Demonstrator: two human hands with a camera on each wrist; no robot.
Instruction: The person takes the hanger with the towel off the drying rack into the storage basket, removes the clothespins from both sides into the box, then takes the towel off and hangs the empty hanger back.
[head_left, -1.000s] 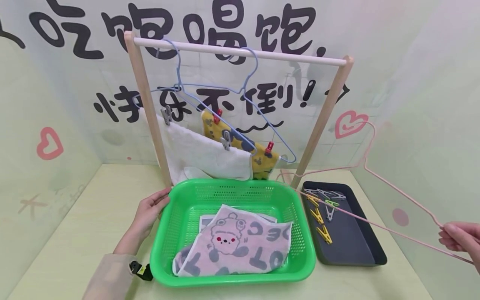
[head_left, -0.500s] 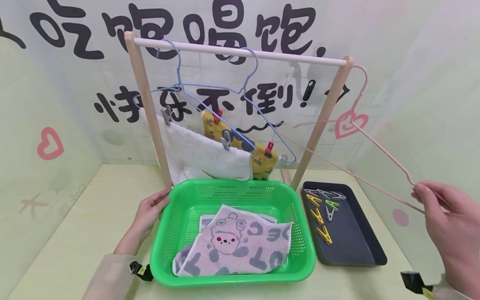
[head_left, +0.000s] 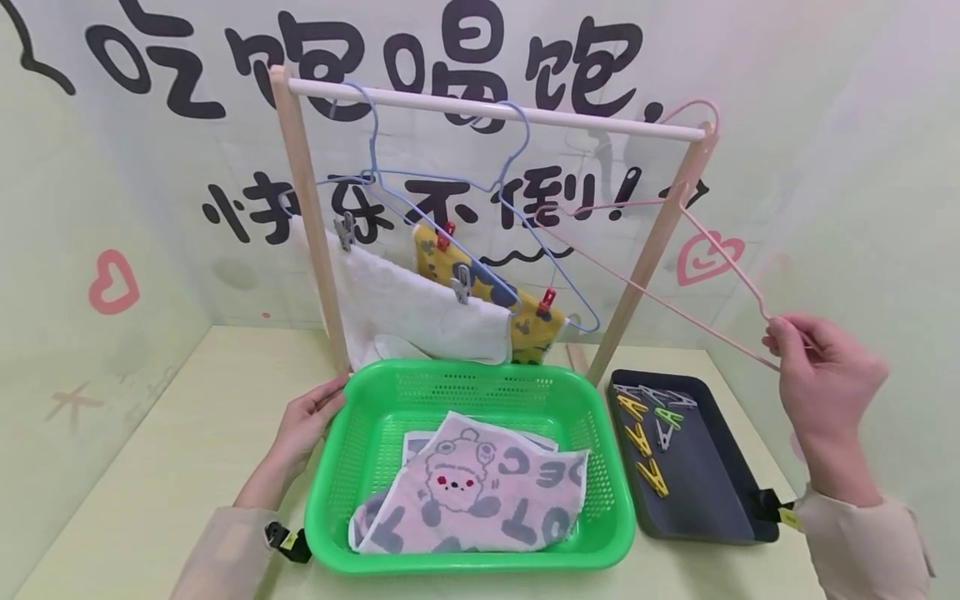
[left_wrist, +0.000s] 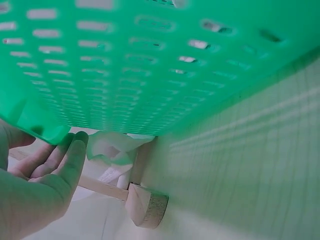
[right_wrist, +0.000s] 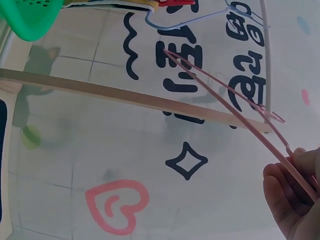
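Observation:
In the head view, my right hand point(head_left: 828, 375) pinches one end of a pink wire clothes hanger point(head_left: 723, 242). The hanger slants up to the left, and its hook is near the right end of the white rail point(head_left: 495, 107); whether they touch I cannot tell. My left hand point(head_left: 303, 417) holds the left rim of a green plastic basket point(head_left: 321, 492). The left wrist view has its fingers point(left_wrist: 75, 155) at the rim, below the perforated wall. A pink and grey patterned towel point(head_left: 480, 492) lies in the basket, over another folded cloth.
Two blue hangers point(head_left: 517, 150) on the rail carry a white towel point(head_left: 420, 308) with grey clips and a yellow towel point(head_left: 525, 333) with red clips. A dark tray point(head_left: 712, 492) right of the basket holds several clothespins point(head_left: 651, 477). A wooden post point(head_left: 648, 250) supports the rail.
My right hand has carried the pink hanger up and left from the right edge, bringing its hook near the rail end. My left hand stays at the basket. The view has shifted slightly.

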